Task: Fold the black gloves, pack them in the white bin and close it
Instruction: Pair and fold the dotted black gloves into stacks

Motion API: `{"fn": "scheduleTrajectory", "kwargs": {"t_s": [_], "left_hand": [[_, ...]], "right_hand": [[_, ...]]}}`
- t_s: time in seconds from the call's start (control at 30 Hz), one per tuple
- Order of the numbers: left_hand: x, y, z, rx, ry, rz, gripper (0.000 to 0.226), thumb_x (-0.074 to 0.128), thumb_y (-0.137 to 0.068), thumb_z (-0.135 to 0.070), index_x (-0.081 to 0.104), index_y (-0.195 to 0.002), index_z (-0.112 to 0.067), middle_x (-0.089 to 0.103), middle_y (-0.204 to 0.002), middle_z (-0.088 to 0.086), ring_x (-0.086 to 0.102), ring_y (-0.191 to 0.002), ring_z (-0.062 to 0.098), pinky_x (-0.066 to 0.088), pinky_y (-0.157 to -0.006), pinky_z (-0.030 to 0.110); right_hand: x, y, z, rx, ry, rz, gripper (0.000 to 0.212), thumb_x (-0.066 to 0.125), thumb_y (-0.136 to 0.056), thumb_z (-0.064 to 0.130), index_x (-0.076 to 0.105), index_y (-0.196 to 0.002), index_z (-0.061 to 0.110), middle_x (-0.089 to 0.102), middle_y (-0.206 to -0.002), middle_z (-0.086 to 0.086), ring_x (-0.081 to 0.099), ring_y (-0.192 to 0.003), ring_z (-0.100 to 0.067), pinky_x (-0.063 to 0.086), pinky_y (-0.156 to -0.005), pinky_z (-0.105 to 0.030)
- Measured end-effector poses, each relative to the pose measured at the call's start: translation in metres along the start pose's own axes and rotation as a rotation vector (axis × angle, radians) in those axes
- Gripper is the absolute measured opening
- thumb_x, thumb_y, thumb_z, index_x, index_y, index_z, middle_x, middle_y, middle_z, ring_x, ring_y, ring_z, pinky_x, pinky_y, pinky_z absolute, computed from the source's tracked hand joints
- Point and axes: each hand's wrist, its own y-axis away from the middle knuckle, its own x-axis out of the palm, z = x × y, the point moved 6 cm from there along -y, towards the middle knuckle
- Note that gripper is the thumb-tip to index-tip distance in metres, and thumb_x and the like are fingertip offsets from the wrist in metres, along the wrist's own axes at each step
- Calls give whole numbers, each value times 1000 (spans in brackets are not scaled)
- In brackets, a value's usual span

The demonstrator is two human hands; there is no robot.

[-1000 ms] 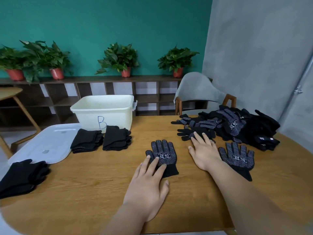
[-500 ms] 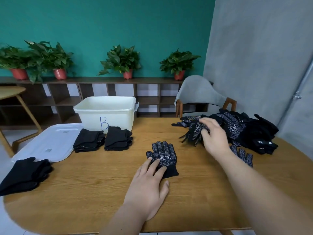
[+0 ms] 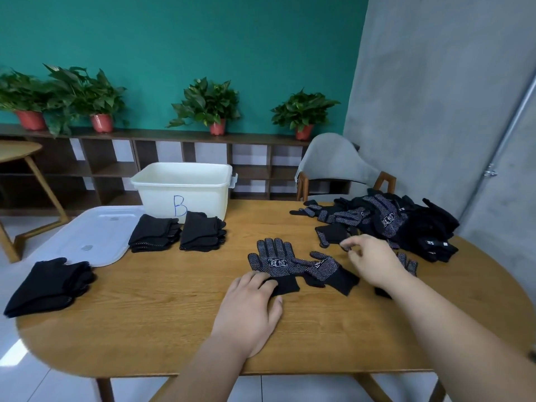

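Observation:
A black dotted glove (image 3: 271, 259) lies flat, palm up, in the middle of the wooden table (image 3: 162, 309). My left hand (image 3: 249, 309) presses flat on its cuff. A second dotted glove (image 3: 324, 268) lies askew just right of it, overlapping its edge. My right hand (image 3: 374, 262) hovers beside that glove with loosely curled fingers, holding nothing. A loose pile of black gloves (image 3: 391, 221) sits at the right back. The white bin (image 3: 179, 184), marked B, stands open at the back, with its white lid (image 3: 84, 236) flat to the left.
Two folded glove stacks (image 3: 153, 233) (image 3: 201, 232) lie in front of the bin, and a third stack (image 3: 49, 282) sits at the table's left edge. Another glove (image 3: 409, 262) is partly hidden behind my right wrist. A grey chair (image 3: 336, 166) stands behind the table.
My right hand reached to the pile, brought back a glove and let it go beside the first one. My left hand stayed on the first glove's cuff.

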Motion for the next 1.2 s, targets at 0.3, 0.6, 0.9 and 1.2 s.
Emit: {"fn": "scheduleTrajectory", "kwargs": {"t_s": [0.3, 0.6, 0.9, 1.2], "left_hand": [[-2, 3, 3, -74, -52, -50, 54, 29, -103, -54, 68, -128, -28, 58, -133, -12, 47, -133, 13, 34, -117, 35], [-5, 6, 2, -94, -38, -47, 51, 29, -105, -51, 60, -139, -31, 58, -128, -11, 52, -120, 14, 38, -111, 33], [-7, 9, 4, -94, -60, -87, 46, 28, -105, -52, 67, -120, -31, 48, -120, -11, 45, -115, 11, 41, -103, 32], [-12, 8, 4, -138, -104, -77, 43, 27, -105, -51, 60, -116, -26, 54, -115, -9, 48, -112, 16, 40, -102, 33]], "right_hand": [[44, 59, 10, -250, 157, 68, 44, 54, -96, 58, 65, -135, 40, 51, -120, 23, 46, -115, -7, 43, -103, -33], [30, 74, 43, -332, 13, -75, 20, 66, -100, 34, 75, -117, 38, 63, -100, 24, 50, -95, 0, 50, -89, -32], [-57, 24, 75, -17, -454, -96, 25, 64, -97, 25, 77, -76, 24, 75, -83, 1, 67, -82, -18, 52, -81, -35], [-73, 43, 91, -306, -284, -437, 17, 64, -103, 27, 77, -113, 30, 69, -110, 16, 63, -100, -2, 49, -92, -23]]}}
